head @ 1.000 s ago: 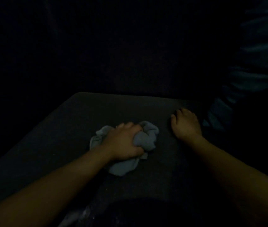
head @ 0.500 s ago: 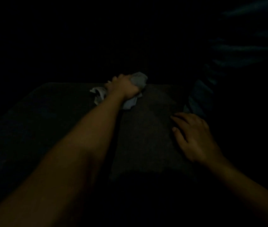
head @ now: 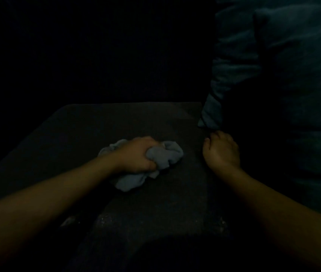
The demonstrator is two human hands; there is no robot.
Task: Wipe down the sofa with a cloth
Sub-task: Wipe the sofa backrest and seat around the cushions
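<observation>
In dim light, I am watching the left hand (head: 136, 155) gripping a bunched pale cloth (head: 163, 157) and pressing it onto the dark seat cushion (head: 77, 134) of the sofa; the forearm is reaching in from the lower left, the knuckles facing up, the fingers curling tightly round the wad while loose folds are spilling out toward the right and toward the camera; by my judgement the wiping step is under way, with the cloth sitting near the middle of the cushion; pale specks (head: 104, 218) are showing on the near part of the seat, so the next stroke is probably calling for steady downward pressure and a pass over that patch; further right, the right hand (head: 221, 152) is resting on the cushion's edge with its fingers bending loosely and holding nothing, seemingly bracing; just beyond it, a bluish pillow (head: 293, 75) is leaning at the far right, its corner nearly touching the fingertips.
</observation>
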